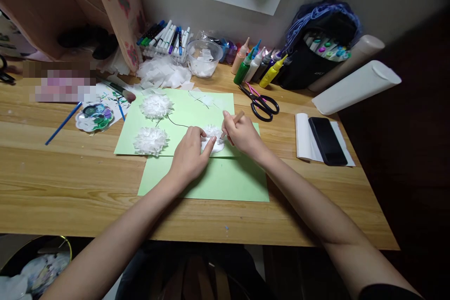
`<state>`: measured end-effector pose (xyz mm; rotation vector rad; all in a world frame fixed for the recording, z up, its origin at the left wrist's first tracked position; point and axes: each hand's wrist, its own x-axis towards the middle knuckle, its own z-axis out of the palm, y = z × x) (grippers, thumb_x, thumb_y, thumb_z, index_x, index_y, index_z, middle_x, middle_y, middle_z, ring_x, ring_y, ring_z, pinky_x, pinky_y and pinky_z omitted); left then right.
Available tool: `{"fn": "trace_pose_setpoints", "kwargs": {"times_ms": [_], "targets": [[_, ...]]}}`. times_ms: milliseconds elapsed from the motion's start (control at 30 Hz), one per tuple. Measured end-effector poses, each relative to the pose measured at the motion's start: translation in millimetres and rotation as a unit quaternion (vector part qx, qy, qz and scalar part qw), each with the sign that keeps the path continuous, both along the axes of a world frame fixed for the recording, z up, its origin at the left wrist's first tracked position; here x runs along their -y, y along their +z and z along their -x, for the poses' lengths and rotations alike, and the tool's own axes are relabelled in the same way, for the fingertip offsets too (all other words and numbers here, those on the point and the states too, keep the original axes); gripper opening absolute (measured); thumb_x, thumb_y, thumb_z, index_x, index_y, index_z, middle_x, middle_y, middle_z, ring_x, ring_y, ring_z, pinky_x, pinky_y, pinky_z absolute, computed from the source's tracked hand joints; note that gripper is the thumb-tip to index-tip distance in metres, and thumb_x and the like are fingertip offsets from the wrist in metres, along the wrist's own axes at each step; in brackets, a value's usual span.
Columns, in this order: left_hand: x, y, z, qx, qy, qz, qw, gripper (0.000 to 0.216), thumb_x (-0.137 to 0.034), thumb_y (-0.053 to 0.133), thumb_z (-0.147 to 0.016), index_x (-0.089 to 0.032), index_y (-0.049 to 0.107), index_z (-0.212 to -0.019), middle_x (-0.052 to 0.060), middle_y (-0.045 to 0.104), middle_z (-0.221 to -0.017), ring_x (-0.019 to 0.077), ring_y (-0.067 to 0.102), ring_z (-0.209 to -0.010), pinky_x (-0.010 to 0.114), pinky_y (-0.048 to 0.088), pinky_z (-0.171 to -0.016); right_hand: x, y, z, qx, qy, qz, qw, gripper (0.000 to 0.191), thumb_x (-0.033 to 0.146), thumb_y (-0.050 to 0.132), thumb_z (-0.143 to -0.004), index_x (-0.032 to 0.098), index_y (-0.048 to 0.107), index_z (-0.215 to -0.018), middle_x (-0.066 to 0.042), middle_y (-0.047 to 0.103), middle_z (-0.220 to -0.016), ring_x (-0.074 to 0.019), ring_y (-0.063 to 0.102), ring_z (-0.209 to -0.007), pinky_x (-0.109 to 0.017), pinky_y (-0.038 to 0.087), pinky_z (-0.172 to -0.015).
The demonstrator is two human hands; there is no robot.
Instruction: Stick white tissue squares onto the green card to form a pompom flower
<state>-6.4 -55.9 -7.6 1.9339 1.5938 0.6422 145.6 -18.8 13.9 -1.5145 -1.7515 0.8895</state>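
Head view: scissors (253,98) lie beyond right hand (242,133) gripping brown stick (239,116); left hand (191,152), grip unclear, touches white flower (213,130).

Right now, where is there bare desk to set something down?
Bare wood: front left, between the leftmost blue stick and left forearm; front right, between right forearm and phone. Crowded: the back, with markers, clear tub and paint bottles.

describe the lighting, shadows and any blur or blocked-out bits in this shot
Head view: the middle of the table is well lit, the far right nearly black; head view: a soft shadow falls beside the right forearm on the green paper; head view: a pixelated patch at left hides what lies there.
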Motion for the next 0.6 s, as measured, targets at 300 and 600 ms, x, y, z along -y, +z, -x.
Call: {"fn": "trace_pose_setpoints", "kwargs": {"times_ms": [300,600], "targets": [[0,-2.1,1,0.003,0.001,-0.004,1.000,0.023,-0.040,0.037,-0.093,-0.019,0.045,-0.093,0.006,0.054,-0.094,0.0186,0.053,-0.080,0.032,0.040,-0.068,-4,12.5,-5,-0.009,0.024,0.045,0.999,0.057,0.047,0.039,-0.092,0.018,0.051,-0.045,0.002,0.046,-0.032,-0.0093,0.046,-0.036,-0.023,0.035,-0.048],[0,-0.8,2,0.021,0.004,0.005,1.000,0.021,-0.039,0.036,-0.093,-0.020,0.045,-0.091,0.006,0.054,-0.093,0.0194,0.054,-0.083,0.033,0.041,-0.070,21,6.7,-26,-0.194,-0.030,0.016,0.980,0.055,0.054,0.042,-0.089,0.018,0.051,-0.049,0.003,0.044,-0.038,-0.0073,0.040,-0.033,-0.024,0.028,-0.039]]}}
